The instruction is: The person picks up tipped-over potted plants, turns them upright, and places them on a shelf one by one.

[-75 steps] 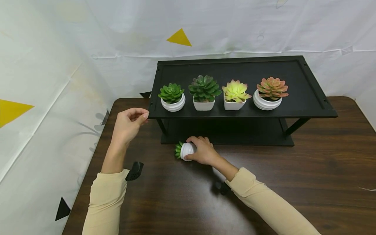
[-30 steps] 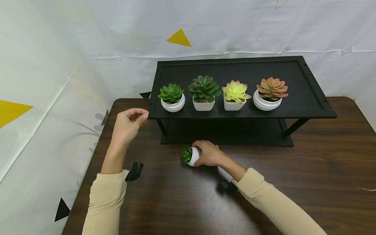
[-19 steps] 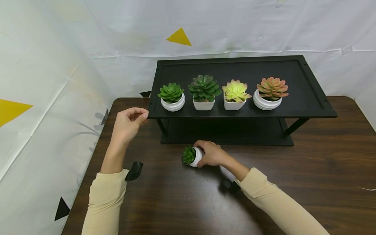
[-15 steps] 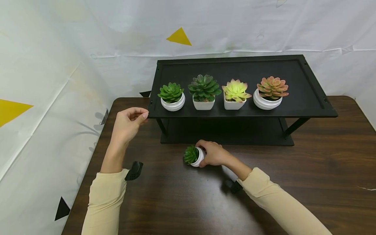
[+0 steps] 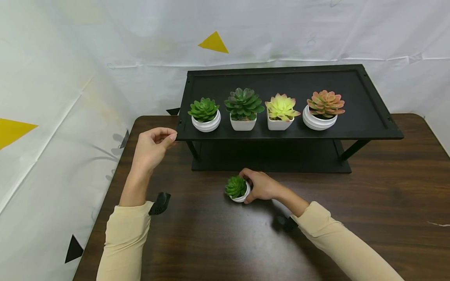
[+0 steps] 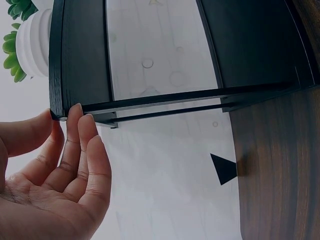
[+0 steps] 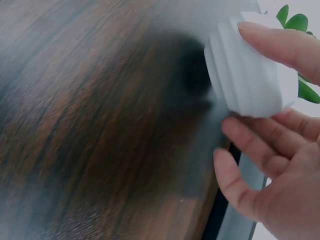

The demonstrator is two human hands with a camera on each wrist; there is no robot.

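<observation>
In the head view my right hand (image 5: 264, 185) holds a small green succulent in a white ridged pot (image 5: 241, 195), just in front of the shelf. The pot is nearly upright, leaning slightly left. Thumb and fingers grip the white pot (image 7: 250, 70) from its sides in the right wrist view; its base is tilted there, seemingly just off the table. At the front left corner of the black two-tier shelf (image 5: 277, 81), my left hand (image 5: 150, 150) pinches the top board's edge between thumb and index finger. The left wrist view has the other fingers loosely bent below that board (image 6: 82, 50).
Along the top board stand a green succulent (image 5: 204, 113), a dark green one (image 5: 244, 107), a yellow-green one (image 5: 281, 111) and an orange one (image 5: 324, 109), all in white pots. Beneath lies a dark wooden table (image 5: 218, 242); white sheeting (image 5: 147, 35) hangs behind.
My right hand has shifted slightly right and towards me with the potted succulent. The pot has turned from lying sideways to nearly upright. My left hand stays at the shelf corner.
</observation>
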